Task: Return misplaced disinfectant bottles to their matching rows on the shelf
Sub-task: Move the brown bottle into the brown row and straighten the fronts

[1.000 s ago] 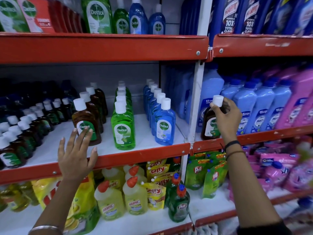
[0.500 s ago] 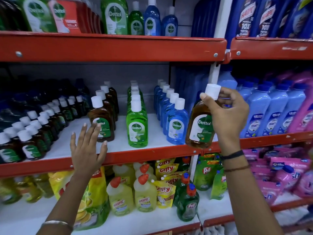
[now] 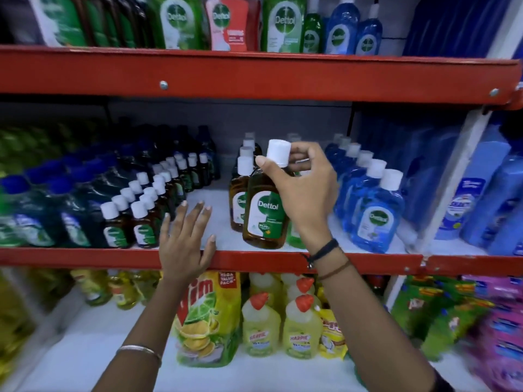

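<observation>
My right hand (image 3: 304, 190) grips a brown Dettol bottle (image 3: 264, 210) by its neck, just under the white cap. The bottle hangs tilted over the front of the middle shelf (image 3: 353, 263), directly in front of the row of brown Dettol bottles (image 3: 239, 193). A green Dettol row (image 3: 294, 236) is mostly hidden behind my hand and the held bottle. The blue Dettol row (image 3: 373, 205) stands to the right. My left hand (image 3: 185, 239) is open, fingers spread, resting at the shelf's red front edge left of the brown row.
Several small brown Dettol bottles (image 3: 141, 216) and dark green bottles (image 3: 42, 222) fill the shelf's left side. Large blue bottles (image 3: 467, 199) stand past the white upright. Yellow Harpic bottles (image 3: 300, 326) and a Vim pouch (image 3: 209, 318) sit on the shelf below.
My right hand has carried the brown bottle leftward from the blue-bottle bay to the front of the brown row. The camera view has shifted left. My left hand stays at the shelf edge.
</observation>
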